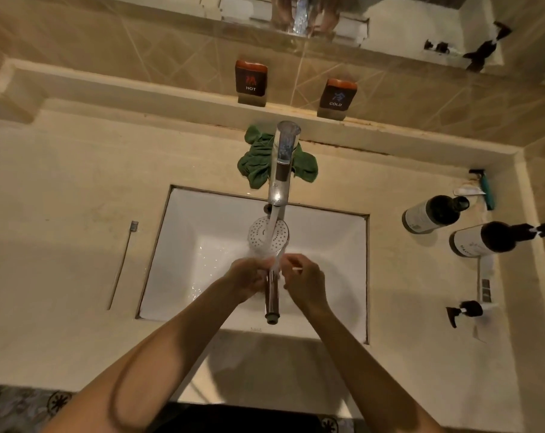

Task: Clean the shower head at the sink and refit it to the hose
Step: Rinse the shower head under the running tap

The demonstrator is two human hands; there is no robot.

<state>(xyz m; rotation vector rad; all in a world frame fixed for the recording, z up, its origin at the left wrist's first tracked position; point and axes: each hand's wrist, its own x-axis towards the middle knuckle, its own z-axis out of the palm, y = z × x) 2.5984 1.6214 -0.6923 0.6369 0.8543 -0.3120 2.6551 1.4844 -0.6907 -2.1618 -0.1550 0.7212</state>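
A chrome shower head (pixel 268 237) with a round white spray face lies over the white sink basin (pixel 333 245), face up under running water from the tap (pixel 282 165). My left hand (pixel 246 276) grips the upper handle from the left. My right hand (pixel 305 281) is closed at the handle's right side, and a thin white stick pokes out of its fingers. The handle's threaded end (pixel 272 317) points toward me. No hose is in view.
A green cloth (pixel 258 164) lies behind the tap. A thin long-handled brush (pixel 123 264) rests on the counter left of the basin. Dark pump bottles (pixel 433 214) (pixel 489 239) and a razor (pixel 486 190) stand on the right. HOT (pixel 251 78) and COLD (pixel 336 93) signs sit on the ledge.
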